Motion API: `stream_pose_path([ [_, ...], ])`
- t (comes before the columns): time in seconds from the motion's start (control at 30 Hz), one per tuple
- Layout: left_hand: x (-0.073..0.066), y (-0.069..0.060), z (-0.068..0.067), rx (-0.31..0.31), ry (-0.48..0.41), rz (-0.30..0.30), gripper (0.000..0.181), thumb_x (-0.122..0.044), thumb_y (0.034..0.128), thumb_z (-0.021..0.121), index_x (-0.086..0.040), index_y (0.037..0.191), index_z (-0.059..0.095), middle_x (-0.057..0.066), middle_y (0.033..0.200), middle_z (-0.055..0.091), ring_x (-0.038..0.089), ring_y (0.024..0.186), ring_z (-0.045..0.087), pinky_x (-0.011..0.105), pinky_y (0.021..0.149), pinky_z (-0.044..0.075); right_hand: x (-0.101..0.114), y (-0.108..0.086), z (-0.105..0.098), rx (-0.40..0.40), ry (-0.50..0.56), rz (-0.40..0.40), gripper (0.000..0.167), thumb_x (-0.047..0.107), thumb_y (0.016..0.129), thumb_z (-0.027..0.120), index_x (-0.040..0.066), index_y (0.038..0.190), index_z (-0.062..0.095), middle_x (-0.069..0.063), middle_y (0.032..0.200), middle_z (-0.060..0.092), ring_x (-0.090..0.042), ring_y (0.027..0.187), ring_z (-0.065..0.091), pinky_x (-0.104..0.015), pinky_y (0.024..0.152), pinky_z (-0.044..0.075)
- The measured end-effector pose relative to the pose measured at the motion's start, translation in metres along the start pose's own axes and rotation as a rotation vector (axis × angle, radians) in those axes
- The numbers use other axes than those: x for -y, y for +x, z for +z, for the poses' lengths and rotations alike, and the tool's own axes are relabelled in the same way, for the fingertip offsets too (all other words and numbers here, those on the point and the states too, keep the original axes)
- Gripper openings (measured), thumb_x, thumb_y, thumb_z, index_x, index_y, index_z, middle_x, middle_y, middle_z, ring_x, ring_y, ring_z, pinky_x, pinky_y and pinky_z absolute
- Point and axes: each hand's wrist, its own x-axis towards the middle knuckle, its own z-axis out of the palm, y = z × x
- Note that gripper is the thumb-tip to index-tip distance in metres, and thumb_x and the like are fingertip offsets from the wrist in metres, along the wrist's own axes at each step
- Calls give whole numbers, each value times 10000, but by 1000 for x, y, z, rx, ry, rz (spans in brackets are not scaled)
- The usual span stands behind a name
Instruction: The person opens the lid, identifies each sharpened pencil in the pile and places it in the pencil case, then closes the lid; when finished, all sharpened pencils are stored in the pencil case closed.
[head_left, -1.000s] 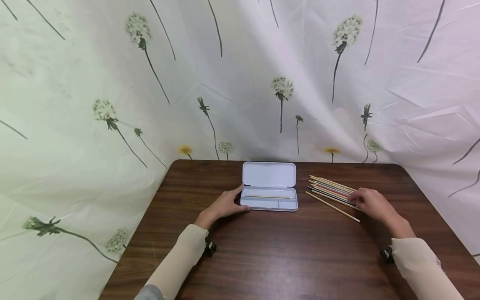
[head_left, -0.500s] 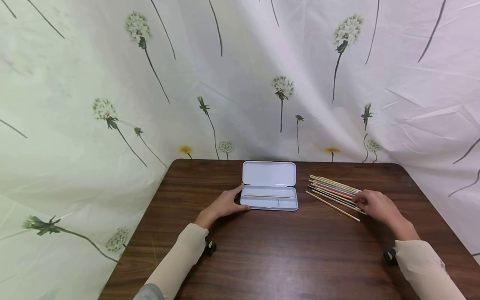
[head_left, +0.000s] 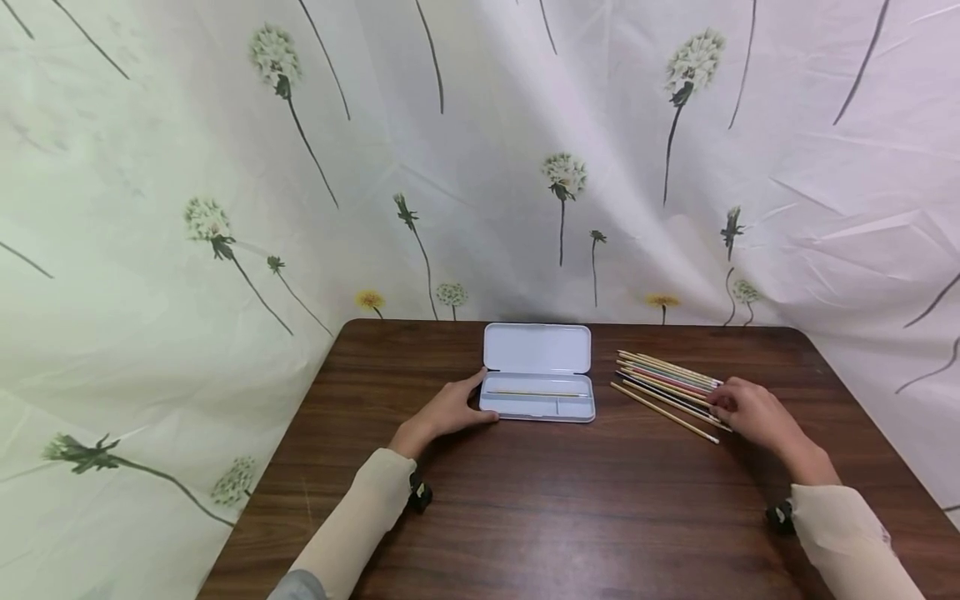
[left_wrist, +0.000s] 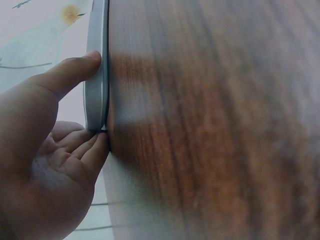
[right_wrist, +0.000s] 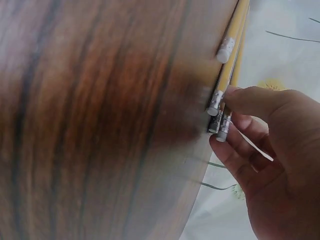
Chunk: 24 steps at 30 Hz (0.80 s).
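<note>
An open pale pencil case [head_left: 521, 407] stands near the table's far edge, lid raised at the back, with one pencil [head_left: 532, 393] in its rear compartment. My left hand [head_left: 444, 408] holds the case's left end, thumb on the front side [left_wrist: 94, 100] and fingers at the back corner. To the right lies a slanted row of pencils [head_left: 660, 372], mostly yellow with some red, green and dark ones. At their eraser ends, my right hand [head_left: 756, 410] pinches a yellow pencil [right_wrist: 224, 129] between thumb and fingers. Its far fingers are partly hidden behind the pencils.
One pencil [head_left: 663, 412] lies apart at the front of the row. The brown wooden table [head_left: 555, 500] meets a white curtain [head_left: 487, 208] with dandelion prints at its far edge. Dark wrist cameras [head_left: 422, 496] sit under both cuffs.
My right hand has shifted slightly right and toward me along the eraser ends, and the nearer pencils' ends have moved right a little. The left hand and case have stayed put.
</note>
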Motion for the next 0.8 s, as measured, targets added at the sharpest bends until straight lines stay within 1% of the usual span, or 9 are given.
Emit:
stream_pose_path([
  [0.1, 1, 1, 1, -6, 1, -2, 953, -422, 964, 802, -121, 1702, 278, 152, 1705, 388, 331, 1566, 411, 517, 1246, 397, 1, -1, -1, -49, 6, -18, 72, 10, 902, 784, 31, 967, 807, -66, 903, 682, -159, 762, 590, -367, 654, 480],
  [0.2, 2, 2, 1, -9, -1, 2, 955, -425, 962, 803, -119, 1701, 281, 157, 1702, 393, 333, 1564, 415, 517, 1245, 399, 3, -1, -1, -111, -2, -44, 71, 4, 897, 790, 42, 950, 817, -92, 939, 729, -238, 801, 666, -452, 699, 538],
  [0.27, 2, 3, 2, -10, 1, 4, 958, -430, 959, 804, -120, 1701, 282, 159, 1699, 399, 331, 1563, 417, 516, 1245, 400, 3, -1, -2, -151, -16, -72, 77, -6, 883, 806, 45, 938, 821, -95, 931, 752, -284, 816, 701, -503, 717, 556],
  [0.33, 3, 3, 2, -9, -1, 7, 959, -430, 957, 806, -121, 1700, 286, 161, 1696, 403, 330, 1562, 418, 515, 1245, 400, 5, -1, -2, -191, -29, -98, 98, -25, 857, 827, 51, 917, 827, -81, 895, 763, -301, 803, 714, -524, 715, 564],
  [0.43, 3, 3, 2, -8, -6, 11, 958, -426, 956, 809, -121, 1699, 289, 162, 1695, 405, 328, 1562, 418, 514, 1247, 398, 7, -1, -3, -244, -41, -140, 140, -65, 816, 847, 54, 888, 831, -53, 828, 758, -282, 750, 706, -501, 674, 558],
  [0.6, 3, 3, 3, -7, -6, 9, 955, -422, 958, 807, -123, 1700, 287, 159, 1697, 402, 328, 1562, 418, 515, 1245, 400, 14, 0, -9, -302, -17, -181, 174, -109, 807, 840, 39, 898, 840, -31, 783, 746, -228, 696, 697, -426, 626, 550],
  [0.7, 4, 3, 3, -10, -10, 8, 952, -416, 959, 808, -124, 1700, 286, 156, 1699, 399, 331, 1562, 419, 517, 1244, 400, 21, 4, -12, -318, 8, -183, 187, -119, 821, 828, 36, 926, 846, -12, 791, 752, -188, 694, 696, -380, 618, 545],
  [0.8, 4, 3, 3, -13, -16, 12, 950, -407, 959, 810, -125, 1700, 287, 155, 1699, 399, 331, 1561, 420, 518, 1245, 399, 29, 8, -16, -311, 33, -181, 190, -117, 848, 810, 34, 956, 846, -9, 813, 758, -118, 692, 666, -327, 606, 513],
])
